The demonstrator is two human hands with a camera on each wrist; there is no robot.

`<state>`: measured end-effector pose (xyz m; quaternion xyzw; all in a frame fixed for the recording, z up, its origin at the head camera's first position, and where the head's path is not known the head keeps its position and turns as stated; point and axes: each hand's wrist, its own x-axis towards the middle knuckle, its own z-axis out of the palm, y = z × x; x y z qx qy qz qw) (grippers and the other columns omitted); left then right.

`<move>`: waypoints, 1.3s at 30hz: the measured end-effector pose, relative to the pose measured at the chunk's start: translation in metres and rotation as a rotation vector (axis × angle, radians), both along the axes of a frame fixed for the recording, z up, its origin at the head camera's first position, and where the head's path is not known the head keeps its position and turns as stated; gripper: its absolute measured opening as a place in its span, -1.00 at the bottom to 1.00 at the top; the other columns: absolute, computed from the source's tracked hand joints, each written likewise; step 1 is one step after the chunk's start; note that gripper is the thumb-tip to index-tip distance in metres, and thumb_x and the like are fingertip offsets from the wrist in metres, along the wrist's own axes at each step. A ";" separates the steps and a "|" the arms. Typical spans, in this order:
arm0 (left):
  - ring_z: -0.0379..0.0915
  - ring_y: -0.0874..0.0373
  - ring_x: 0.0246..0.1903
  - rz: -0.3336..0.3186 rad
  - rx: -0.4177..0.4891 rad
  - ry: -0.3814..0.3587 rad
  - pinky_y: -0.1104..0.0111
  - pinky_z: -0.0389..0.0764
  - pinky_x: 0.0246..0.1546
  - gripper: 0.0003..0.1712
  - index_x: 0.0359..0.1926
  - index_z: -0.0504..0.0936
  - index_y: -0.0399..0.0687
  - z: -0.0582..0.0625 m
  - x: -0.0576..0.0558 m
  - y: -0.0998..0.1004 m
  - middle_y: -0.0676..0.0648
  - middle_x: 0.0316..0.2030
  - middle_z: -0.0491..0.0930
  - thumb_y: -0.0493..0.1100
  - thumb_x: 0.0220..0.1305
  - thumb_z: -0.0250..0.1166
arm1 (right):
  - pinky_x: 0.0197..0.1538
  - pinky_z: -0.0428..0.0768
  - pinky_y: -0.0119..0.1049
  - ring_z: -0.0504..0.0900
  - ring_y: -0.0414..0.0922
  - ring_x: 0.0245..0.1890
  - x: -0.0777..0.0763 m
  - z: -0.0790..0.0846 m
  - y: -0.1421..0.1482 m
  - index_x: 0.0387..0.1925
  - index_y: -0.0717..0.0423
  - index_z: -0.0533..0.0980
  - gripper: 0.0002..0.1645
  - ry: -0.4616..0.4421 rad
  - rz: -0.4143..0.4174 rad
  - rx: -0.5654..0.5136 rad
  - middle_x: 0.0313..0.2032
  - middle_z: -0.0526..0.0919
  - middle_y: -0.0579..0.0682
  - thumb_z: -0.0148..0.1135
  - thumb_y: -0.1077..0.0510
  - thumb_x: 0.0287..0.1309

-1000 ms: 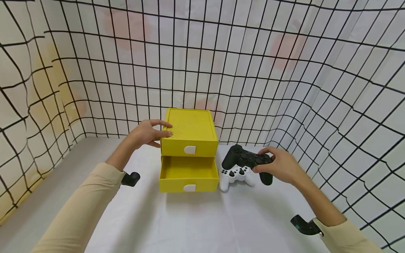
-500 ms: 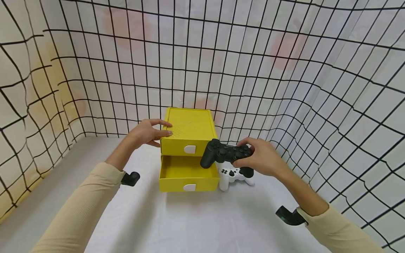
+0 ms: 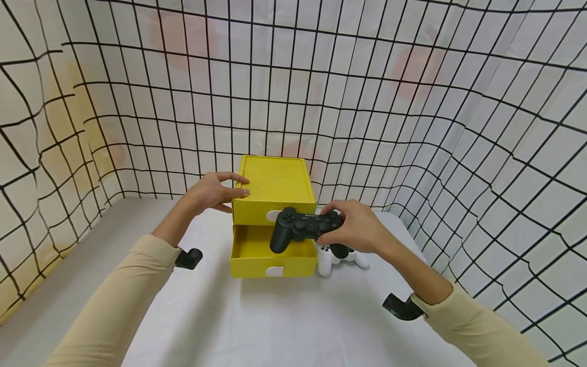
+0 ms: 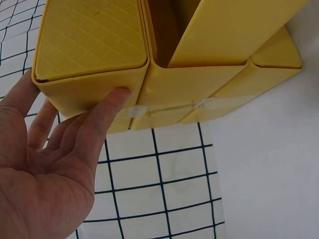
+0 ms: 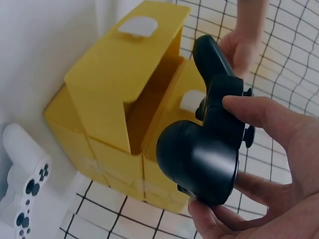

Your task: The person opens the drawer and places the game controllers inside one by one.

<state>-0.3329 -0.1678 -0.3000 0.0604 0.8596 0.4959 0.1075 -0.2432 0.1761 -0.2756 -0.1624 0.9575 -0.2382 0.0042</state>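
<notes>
The right grip [image 3: 357, 228] pinches the black controller [image 3: 302, 227] by one end, leaving its other end free near the open drawer [image 3: 251, 268]. The left grip [image 3: 211, 193] rests loose-fingered on the box [image 3: 279, 178], apparently steadying it. The white controller [image 3: 325, 263] lies on the desk [image 3: 284, 326], just beside the drawer; the upper tier [image 3: 249, 212] roofs the drawer's rear.

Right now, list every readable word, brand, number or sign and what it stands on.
"SONY": on the black controller.
Its other markings: too small to read reliably.
White controller: markings too small or blurred to read.
Yellow drawer unit: no lettering visible.
</notes>
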 end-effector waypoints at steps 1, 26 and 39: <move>0.59 -0.13 0.14 0.000 -0.001 0.000 0.19 0.77 -0.06 -0.37 0.35 0.50 0.13 0.000 0.000 0.000 -0.19 0.20 0.59 0.08 0.31 0.41 | -0.36 0.64 -0.30 0.54 0.00 -0.22 0.000 -0.001 -0.003 0.03 -0.07 0.60 -0.35 0.000 0.000 0.003 -0.19 0.64 0.08 0.58 -0.13 -0.14; 0.61 -0.11 0.09 -0.008 0.013 0.012 0.19 0.78 -0.09 -0.38 0.34 0.52 0.13 -0.001 -0.002 -0.001 -0.19 0.17 0.62 0.07 0.30 0.42 | -0.14 0.64 -0.30 0.51 -0.04 -0.05 -0.016 -0.031 -0.050 -0.02 -0.04 0.66 -0.39 -0.002 0.114 -0.096 -0.07 0.67 -0.04 0.59 -0.13 -0.17; 0.59 -0.12 0.12 -0.001 0.008 0.015 0.21 0.78 -0.10 -0.38 0.33 0.52 0.14 -0.002 -0.002 0.000 -0.19 0.19 0.61 0.10 0.30 0.42 | -0.31 0.70 -0.34 0.62 -0.11 -0.31 -0.022 -0.041 -0.056 -0.05 -0.04 0.67 -0.41 -0.087 0.082 -0.115 -0.16 0.69 -0.01 0.54 -0.20 -0.13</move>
